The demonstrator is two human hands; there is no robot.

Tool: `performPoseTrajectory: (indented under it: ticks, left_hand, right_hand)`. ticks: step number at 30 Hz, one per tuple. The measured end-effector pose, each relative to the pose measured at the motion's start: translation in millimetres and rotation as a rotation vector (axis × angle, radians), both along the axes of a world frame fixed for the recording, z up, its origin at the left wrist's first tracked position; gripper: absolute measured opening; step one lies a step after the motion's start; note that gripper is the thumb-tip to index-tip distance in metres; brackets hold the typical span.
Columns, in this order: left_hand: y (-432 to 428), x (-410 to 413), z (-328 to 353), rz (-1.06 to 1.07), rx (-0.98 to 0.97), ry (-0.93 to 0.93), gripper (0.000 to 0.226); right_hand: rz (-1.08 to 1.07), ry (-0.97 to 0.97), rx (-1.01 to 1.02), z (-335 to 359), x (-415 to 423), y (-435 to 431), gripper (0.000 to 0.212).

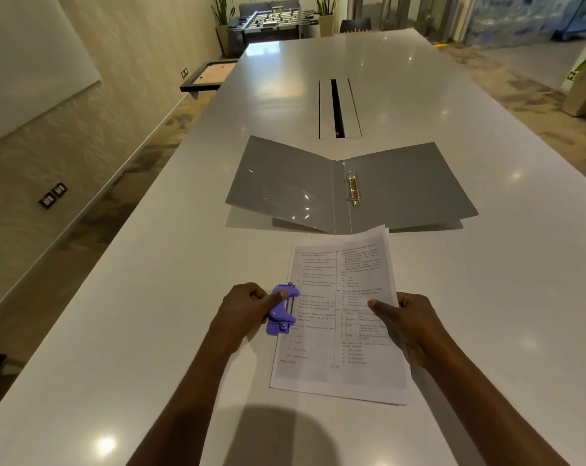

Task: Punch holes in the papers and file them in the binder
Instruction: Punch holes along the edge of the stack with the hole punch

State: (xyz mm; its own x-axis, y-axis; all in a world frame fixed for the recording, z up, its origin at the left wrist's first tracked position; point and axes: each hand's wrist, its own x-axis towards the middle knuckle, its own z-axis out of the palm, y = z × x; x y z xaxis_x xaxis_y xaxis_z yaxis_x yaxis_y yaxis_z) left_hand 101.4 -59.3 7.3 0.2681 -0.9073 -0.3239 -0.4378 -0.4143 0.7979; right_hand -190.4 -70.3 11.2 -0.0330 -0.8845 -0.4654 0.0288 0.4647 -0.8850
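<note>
Purple punch (pixel 282 310) in left hand (pixel 242 306) grip on printed papers (pixel 342 317), right hand (pixel 407 319) pinching their edge

Both forearms are bare up to the frame's edge, no sleeves showing. The left hand (pixel 247 306) and right hand (pixel 407 322) seem ringless, though the fingers are blurred.

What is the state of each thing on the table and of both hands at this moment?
Binder: open, lying flat, no papers in it.
Binder rings: look closed.
Papers: stacked on the table, left edge inside the hole punch.
Hole punch: gripped, set on the papers' left edge.
Left hand: closed around the hole punch.
Right hand: holding the papers' right edge.
</note>
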Motion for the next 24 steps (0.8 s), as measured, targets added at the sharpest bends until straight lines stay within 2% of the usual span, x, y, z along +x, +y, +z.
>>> performPoseTrajectory:
  ticks: [9, 14, 24]
  left_hand:
    - [1, -6, -8, 0.111, -0.057, 0.111, 0.04]
    - [6, -11, -12, 0.163, -0.179, 0.189, 0.03]
    - [8, -9, -6, 0.215, -0.209, 0.179, 0.026]
  right_hand:
    - [0.032, -0.029, 0.035, 4, -8, 3, 0.014]
    - [0.03, 0.006, 0.036, 7, -15, 7, 0.015]
    - [0.017, 0.025, 0.021, 3, -50, 18, 0.02]
